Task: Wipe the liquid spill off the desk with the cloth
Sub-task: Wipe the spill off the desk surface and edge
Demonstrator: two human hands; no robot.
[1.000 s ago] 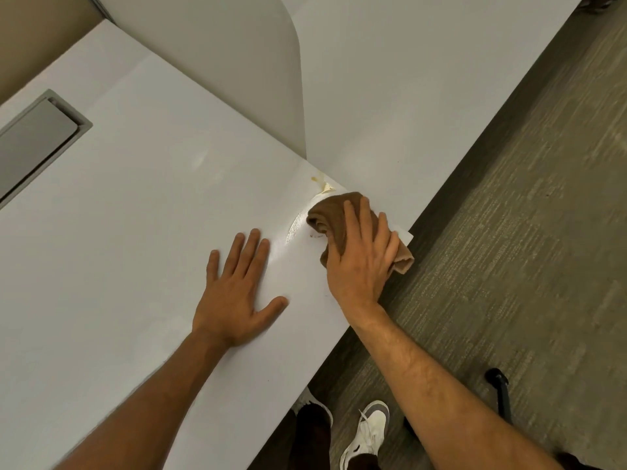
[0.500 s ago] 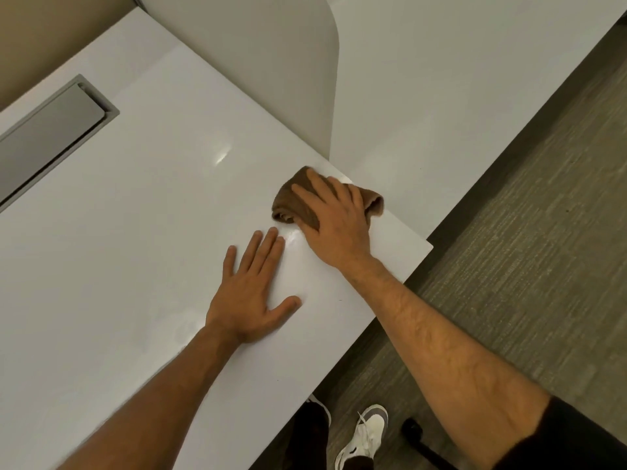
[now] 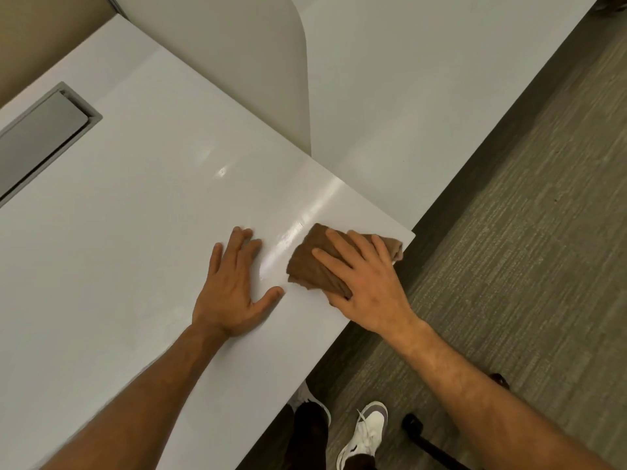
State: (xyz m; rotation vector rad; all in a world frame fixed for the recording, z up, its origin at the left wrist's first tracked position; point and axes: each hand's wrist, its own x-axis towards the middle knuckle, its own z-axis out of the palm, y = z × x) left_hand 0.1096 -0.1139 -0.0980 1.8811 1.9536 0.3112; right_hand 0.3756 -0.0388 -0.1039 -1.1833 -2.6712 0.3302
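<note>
We press the brown cloth [image 3: 319,262] on the white desk [image 3: 129,239] with our right hand [image 3: 366,283], the fingers spread and lying flat over the fabric, not closed around it; the thumb side holds the near fold down. Half a second ago this hand and the cloth were further in, close under the end of the grey divider panel [image 3: 237,62], and a second ago they were at the desk edge with a small yellowish blot visible just beyond the cloth. Now the cloth is again near the front corner of the desk, one fold reaching to the edge above the carpet [image 3: 509,232], so we judge that one stroke out and back was just made. The blot is no longer visible; where it was, a shiny wet streak [image 3: 288,235] runs across the surface between the cloth and our left hand [image 3: 234,293]. The left hand is open, palm flat on the desk, holding nothing and just beside the cloth without touching it; it seems only to steady us. For the task this means the main liquid is probably taken up, but a thin film remains. We think another pass over the streak is needed, perhaps with a drier side of the cloth, before the desk is really clean.
</note>
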